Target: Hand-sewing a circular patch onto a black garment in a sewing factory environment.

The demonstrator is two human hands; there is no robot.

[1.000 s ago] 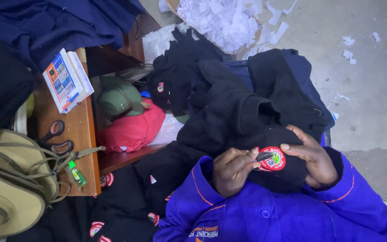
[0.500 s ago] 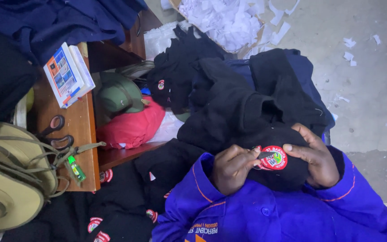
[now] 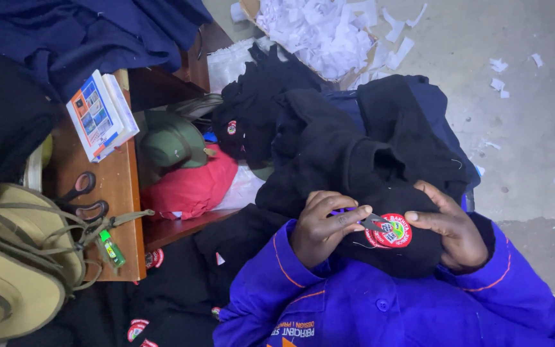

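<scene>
My left hand (image 3: 324, 226) pinches a small metal cutting tool with a purple handle (image 3: 369, 222), its tip against a round red embroidered badge (image 3: 390, 231). The badge sits on a black garment (image 3: 380, 186) bunched over my lap. My right hand (image 3: 449, 225) grips that black garment beside the badge, thumb pressing next to the badge's edge. Both arms are in bright blue sleeves with orange piping (image 3: 380, 302).
More black garments with red badges (image 3: 162, 302) lie heaped at lower left. A wooden shelf (image 3: 120, 193) holds a booklet (image 3: 101, 115), black scissors (image 3: 81, 196) and a small green bottle (image 3: 110, 247). A tan bag (image 3: 14, 257), green cap (image 3: 168, 141), red cloth (image 3: 191, 186) and white paper scraps (image 3: 322, 32) lie around.
The view has shifted slightly. My left hand's fingers have worked the tool a little closer onto the badge; my right hand keeps its hold.
</scene>
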